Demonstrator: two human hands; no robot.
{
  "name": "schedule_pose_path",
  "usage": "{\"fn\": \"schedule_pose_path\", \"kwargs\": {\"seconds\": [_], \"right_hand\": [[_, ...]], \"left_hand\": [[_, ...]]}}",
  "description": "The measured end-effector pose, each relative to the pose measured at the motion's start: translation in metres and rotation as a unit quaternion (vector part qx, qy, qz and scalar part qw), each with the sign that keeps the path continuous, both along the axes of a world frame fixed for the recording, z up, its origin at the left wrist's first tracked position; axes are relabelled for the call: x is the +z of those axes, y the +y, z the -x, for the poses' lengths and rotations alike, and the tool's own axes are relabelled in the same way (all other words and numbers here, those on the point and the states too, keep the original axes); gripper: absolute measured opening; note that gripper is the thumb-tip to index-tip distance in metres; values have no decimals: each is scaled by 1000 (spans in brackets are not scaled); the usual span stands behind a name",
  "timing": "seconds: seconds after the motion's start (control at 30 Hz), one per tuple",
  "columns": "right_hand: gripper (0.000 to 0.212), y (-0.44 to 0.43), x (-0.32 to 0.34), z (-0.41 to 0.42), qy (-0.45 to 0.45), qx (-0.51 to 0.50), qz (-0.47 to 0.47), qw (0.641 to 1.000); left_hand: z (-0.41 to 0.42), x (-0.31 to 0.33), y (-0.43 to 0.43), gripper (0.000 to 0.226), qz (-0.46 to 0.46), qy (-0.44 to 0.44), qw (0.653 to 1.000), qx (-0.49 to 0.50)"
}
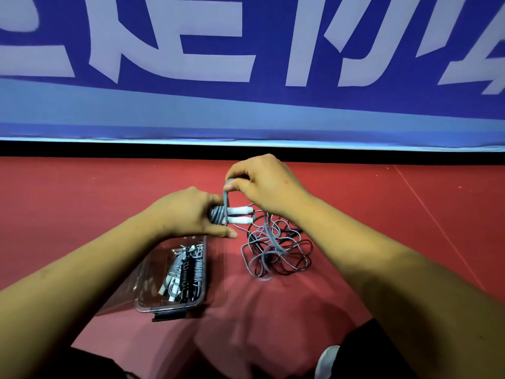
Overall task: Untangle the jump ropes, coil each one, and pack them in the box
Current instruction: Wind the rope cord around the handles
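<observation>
The left hand is closed round the wrapped end of a pair of white handles, thumb below and fingers over the turns of grey rope bound about them. The handles lie side by side, their long axis across the view, bare ends pointing right. Just above them the right hand pinches a loop of the same rope, which rises steeply from the wraps to that pinch. The slack drops down and right into the tangle on the red floor, nearer the right hand. The box, with coiled ropes inside, sits just below the left hand, so the next turn likely passes over the handles' axis
</observation>
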State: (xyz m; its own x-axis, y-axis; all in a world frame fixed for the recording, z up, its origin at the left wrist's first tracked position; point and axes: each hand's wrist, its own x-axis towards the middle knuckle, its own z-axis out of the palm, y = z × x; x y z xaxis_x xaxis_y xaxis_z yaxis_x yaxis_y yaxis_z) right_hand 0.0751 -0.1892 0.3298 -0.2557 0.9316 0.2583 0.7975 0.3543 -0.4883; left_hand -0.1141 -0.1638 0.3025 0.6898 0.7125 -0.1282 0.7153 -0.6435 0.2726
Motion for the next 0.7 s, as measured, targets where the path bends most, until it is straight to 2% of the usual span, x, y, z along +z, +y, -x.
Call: {"fn": "schedule_pose_path", "kwargs": {"seconds": [0.13, 0.27, 0.37, 0.5, 0.6, 0.7], "right_hand": [[4, 10, -6, -14, 124, -14, 46, 991], [2, 10, -7, -26, 256, 3, 139, 957], [4, 11, -20, -34, 307, -21, 213, 927], [29, 10, -39, -30, 327, -41, 286, 900], [18, 8, -41, -22, 343, -2, 311, 886], [22, 4, -36, -14, 265, 16, 299, 917]], "left_hand": [[0, 0, -5, 23, 17, -72, 997, -36], [1, 4, -10, 16, 75, -153, 984, -53], [-2, 4, -13, 33, 89, -196, 976, -30], [-2, 7, -13, 49, 126, -273, 954, 24], [2, 11, -6, 40, 151, -347, 922, 80], [6, 13, 5, 27, 152, -373, 902, 155]]}}
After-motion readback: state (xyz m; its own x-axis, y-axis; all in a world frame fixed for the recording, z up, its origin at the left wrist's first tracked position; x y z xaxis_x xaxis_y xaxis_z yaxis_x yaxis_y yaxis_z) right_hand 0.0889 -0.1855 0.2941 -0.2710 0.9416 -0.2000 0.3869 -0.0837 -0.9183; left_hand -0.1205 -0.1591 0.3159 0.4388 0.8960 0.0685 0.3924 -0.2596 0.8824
